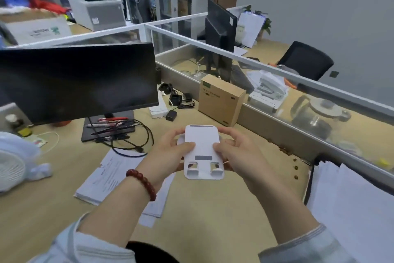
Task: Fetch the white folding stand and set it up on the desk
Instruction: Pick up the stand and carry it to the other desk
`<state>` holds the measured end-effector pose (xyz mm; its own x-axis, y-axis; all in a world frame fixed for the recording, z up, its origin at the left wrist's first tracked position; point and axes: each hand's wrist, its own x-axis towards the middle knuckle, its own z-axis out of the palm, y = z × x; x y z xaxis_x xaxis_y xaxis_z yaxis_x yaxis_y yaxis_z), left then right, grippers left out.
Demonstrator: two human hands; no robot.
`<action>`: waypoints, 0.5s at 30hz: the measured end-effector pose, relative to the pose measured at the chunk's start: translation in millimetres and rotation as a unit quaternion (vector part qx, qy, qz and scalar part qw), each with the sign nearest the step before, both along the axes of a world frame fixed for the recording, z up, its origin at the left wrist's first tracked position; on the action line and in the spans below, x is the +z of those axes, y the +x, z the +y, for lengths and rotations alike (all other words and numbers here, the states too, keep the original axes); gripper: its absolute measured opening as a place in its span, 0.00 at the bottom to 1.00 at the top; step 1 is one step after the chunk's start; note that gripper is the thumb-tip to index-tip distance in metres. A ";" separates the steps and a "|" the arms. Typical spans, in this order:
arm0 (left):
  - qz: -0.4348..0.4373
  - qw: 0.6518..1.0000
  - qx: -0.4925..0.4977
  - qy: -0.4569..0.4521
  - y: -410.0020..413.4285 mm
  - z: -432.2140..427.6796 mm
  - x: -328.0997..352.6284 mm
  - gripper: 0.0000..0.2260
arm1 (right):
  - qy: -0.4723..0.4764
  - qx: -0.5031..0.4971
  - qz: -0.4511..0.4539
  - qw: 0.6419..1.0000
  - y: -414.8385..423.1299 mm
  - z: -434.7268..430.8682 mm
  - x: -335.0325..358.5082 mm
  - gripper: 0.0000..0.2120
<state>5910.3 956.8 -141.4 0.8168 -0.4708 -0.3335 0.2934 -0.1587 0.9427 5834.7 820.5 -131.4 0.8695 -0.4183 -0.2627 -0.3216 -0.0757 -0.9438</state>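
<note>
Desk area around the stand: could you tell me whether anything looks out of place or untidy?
Small dark bits lie scattered on the desk along the partition. Black cables sprawl tangled over the monitor base, and papers lie askew. The white stand, held in both hands, looks intact.

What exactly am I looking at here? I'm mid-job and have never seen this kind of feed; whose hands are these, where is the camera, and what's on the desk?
There is no machine: the one picture comes from a wide-angle camera on a person's head, looking forward and down, so the edges bend. The left hand, with a red bead bracelet on its wrist, and the right hand grip the white folding stand by its sides, above the desk. It is not set down yet. On the desk lie papers, a tangle of black cables by the dark monitor, and a cardboard box against the glass partition.
</note>
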 end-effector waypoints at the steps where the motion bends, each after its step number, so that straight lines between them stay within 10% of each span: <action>1: 0.005 1.000 0.015 0.006 16.1 -4.9 -5.0 0.16 | 0.005 0.016 0.003 1.000 20.0 -7.3 -5.8 0.17; 15: 0.042 0.990 0.122 0.052 217.4 -44.3 -114.0 0.17 | 0.016 0.113 0.058 0.992 253.1 -57.5 -117.0 0.22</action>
